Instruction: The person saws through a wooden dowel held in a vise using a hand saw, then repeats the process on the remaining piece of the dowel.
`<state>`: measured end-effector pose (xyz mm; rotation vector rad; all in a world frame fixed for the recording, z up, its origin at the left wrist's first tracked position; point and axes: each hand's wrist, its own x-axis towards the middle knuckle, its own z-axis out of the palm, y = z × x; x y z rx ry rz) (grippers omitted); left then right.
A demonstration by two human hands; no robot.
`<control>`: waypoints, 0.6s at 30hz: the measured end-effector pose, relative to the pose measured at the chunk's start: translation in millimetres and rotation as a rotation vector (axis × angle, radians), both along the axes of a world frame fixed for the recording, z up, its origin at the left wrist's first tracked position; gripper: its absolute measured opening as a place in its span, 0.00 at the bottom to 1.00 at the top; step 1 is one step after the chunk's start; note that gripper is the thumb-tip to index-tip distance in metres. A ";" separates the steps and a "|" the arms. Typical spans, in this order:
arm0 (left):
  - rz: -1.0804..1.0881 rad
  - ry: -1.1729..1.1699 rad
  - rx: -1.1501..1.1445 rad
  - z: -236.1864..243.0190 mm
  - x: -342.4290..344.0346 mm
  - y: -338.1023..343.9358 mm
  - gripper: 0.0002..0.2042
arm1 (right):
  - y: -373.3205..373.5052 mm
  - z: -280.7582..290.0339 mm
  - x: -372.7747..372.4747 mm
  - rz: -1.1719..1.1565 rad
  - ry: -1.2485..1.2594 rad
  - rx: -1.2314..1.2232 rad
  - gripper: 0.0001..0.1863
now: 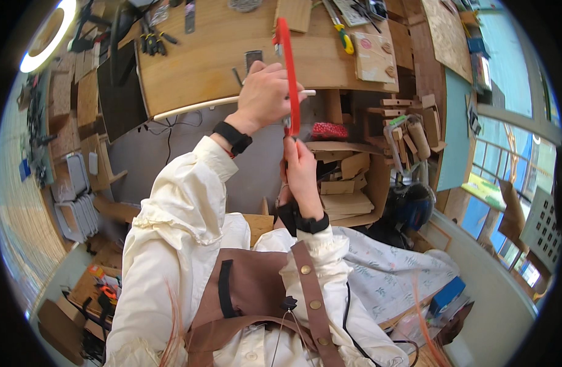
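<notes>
A hacksaw with a red frame (288, 73) stretches away from me over the table's front edge. My right hand (302, 174) is wrapped round its near end, hiding the handle. My left hand (264, 95) is closed on a pale thin rod (195, 106) lying along the front edge. The rod's short end (308, 93) shows to the right of the red frame. The frame crosses over the rod beside my left fingers; I cannot tell whether the blade touches the rod.
On the wooden table (201, 64) lie pliers (151, 41), a yellow-handled tool (344, 40) and a wooden board (374, 58). Below right stands a cardboard box (374, 183) of wood pieces, near a red patterned item (329, 130). A dark panel (120, 95) flanks the table's left.
</notes>
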<state>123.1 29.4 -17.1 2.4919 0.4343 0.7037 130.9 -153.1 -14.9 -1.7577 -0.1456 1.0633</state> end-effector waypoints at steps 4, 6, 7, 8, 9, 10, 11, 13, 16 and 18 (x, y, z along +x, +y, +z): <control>-0.017 0.021 -0.017 -5.0 -9.9 9.4 0.05 | -12.7 1.4 -21.9 0.022 -0.009 -0.059 0.19; -0.036 0.041 -0.025 -0.5 -5.1 8.4 0.05 | 1.2 6.5 -11.5 -0.016 0.055 -0.056 0.19; -0.035 0.066 -0.023 0.4 -2.8 7.6 0.06 | 7.9 6.2 -4.7 0.001 0.007 -0.052 0.18; -0.036 0.093 -0.049 0.1 -2.4 9.3 0.06 | 11.4 5.0 -3.4 0.027 -0.034 -0.043 0.18; -0.035 0.103 -0.048 -1.1 -3.6 7.4 0.06 | 5.3 4.2 -5.1 0.028 -0.024 -0.042 0.18; -0.036 0.074 -0.032 -2.4 -3.9 4.3 0.06 | -7.2 4.3 -7.1 0.031 -0.001 -0.053 0.18; -0.044 0.037 -0.010 -0.2 -2.4 4.0 0.06 | -17.9 7.1 -9.8 0.027 0.012 -0.059 0.17; -0.023 0.068 -0.019 -0.4 -8.4 10.7 0.05 | -30.1 7.2 -22.3 0.040 0.072 -0.045 0.17; -0.047 0.009 0.026 0.0 -6.5 7.8 0.05 | -1.4 4.8 -6.6 0.022 0.110 -0.038 0.17; -0.062 0.002 0.037 0.6 -2.2 6.0 0.06 | 16.7 -6.3 5.7 0.010 0.011 0.040 0.17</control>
